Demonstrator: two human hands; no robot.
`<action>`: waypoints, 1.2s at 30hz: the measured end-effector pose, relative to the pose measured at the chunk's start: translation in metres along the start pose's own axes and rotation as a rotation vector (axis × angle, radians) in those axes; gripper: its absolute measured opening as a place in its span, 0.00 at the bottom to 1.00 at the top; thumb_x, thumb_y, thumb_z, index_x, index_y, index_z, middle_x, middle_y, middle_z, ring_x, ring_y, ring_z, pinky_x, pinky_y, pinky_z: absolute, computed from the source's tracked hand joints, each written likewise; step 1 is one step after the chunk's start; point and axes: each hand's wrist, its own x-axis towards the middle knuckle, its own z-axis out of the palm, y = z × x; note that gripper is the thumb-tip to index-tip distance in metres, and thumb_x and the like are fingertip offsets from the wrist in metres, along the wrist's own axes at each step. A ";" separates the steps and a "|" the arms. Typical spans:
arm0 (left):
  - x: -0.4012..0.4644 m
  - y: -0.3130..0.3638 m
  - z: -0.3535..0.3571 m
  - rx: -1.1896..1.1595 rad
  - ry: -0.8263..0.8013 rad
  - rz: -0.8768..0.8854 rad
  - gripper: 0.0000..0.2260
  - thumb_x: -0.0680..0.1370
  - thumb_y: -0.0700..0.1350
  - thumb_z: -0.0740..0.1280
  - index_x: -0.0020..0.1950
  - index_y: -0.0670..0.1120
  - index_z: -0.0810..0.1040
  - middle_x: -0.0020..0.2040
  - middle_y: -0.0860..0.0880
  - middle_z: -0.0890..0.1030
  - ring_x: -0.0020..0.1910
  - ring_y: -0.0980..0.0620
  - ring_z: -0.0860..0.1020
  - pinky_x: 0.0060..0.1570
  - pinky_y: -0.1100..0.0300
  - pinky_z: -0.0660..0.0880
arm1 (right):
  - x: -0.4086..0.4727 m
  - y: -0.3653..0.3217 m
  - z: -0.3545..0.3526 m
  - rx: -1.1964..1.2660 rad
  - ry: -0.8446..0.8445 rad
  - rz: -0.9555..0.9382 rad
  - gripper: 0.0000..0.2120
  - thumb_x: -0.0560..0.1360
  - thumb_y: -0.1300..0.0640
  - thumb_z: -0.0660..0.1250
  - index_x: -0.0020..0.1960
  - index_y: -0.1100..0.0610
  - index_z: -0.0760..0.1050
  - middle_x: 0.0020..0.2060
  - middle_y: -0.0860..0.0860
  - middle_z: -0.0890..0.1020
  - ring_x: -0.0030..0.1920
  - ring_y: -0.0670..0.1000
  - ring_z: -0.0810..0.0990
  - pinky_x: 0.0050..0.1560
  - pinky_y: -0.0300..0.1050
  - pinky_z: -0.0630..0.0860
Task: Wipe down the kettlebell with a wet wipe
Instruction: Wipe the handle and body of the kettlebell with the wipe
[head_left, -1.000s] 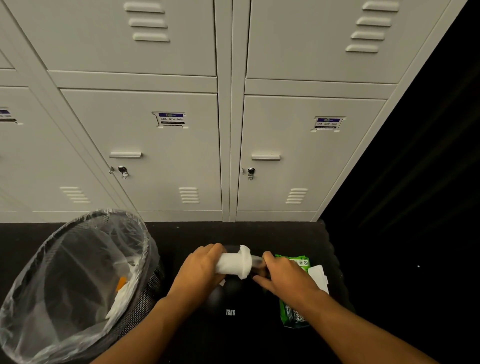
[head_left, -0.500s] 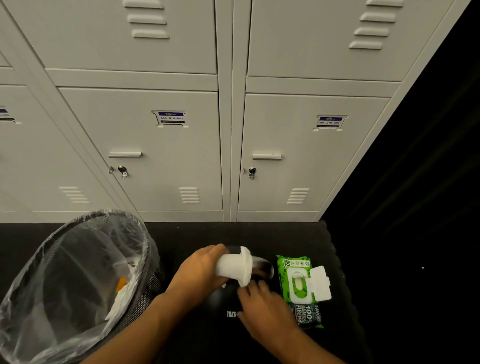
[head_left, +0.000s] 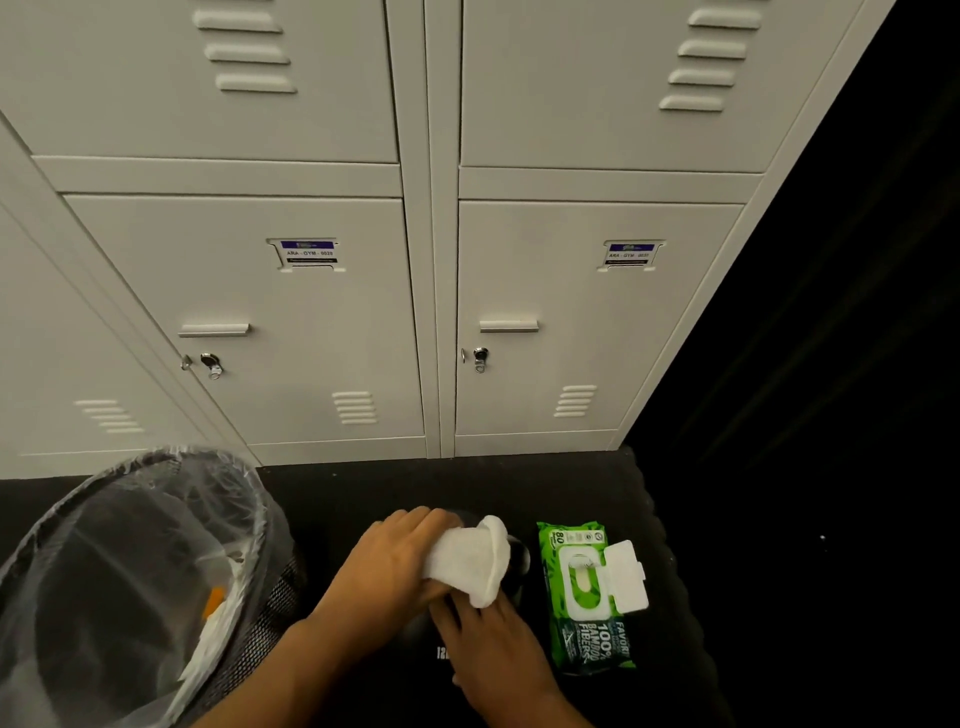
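A black kettlebell (head_left: 517, 558) stands on the dark floor mat, mostly hidden under my hands; only part of its handle and a white weight marking show. My left hand (head_left: 387, 569) grips a white wet wipe (head_left: 467, 561) wrapped around the kettlebell's handle. My right hand (head_left: 493, 649) lies flat on the kettlebell's body just below the wipe, fingers spread, holding nothing that I can see.
A green pack of wet wipes (head_left: 589, 597) lies to the right of the kettlebell, its white lid flipped up. A mesh waste bin (head_left: 249, 639) with a clear liner and some rubbish stands at the left. Grey lockers (head_left: 322, 322) rise behind the mat.
My right hand left the handle's right end and came down onto the kettlebell's body. The left hand kept the wipe on the handle. The view moved closer.
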 end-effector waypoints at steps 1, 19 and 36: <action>-0.003 -0.005 -0.001 -0.013 -0.001 -0.010 0.26 0.72 0.66 0.64 0.68 0.59 0.67 0.64 0.58 0.74 0.61 0.60 0.71 0.64 0.62 0.67 | 0.000 0.000 0.003 -0.018 -0.007 -0.002 0.46 0.49 0.41 0.81 0.66 0.52 0.77 0.63 0.55 0.80 0.59 0.58 0.82 0.59 0.49 0.76; 0.024 -0.007 -0.009 0.049 -0.213 -0.077 0.22 0.75 0.59 0.69 0.67 0.59 0.69 0.63 0.57 0.78 0.63 0.55 0.76 0.66 0.57 0.72 | 0.008 0.008 0.031 -0.063 0.190 -0.023 0.31 0.68 0.47 0.68 0.70 0.53 0.74 0.67 0.56 0.76 0.64 0.60 0.78 0.62 0.51 0.76; 0.011 -0.019 -0.006 -0.093 -0.082 -0.154 0.16 0.70 0.61 0.71 0.55 0.57 0.77 0.51 0.57 0.83 0.52 0.58 0.80 0.57 0.58 0.78 | 0.007 0.007 0.041 -0.128 0.265 0.040 0.26 0.72 0.54 0.55 0.68 0.53 0.74 0.62 0.58 0.77 0.55 0.61 0.82 0.56 0.51 0.79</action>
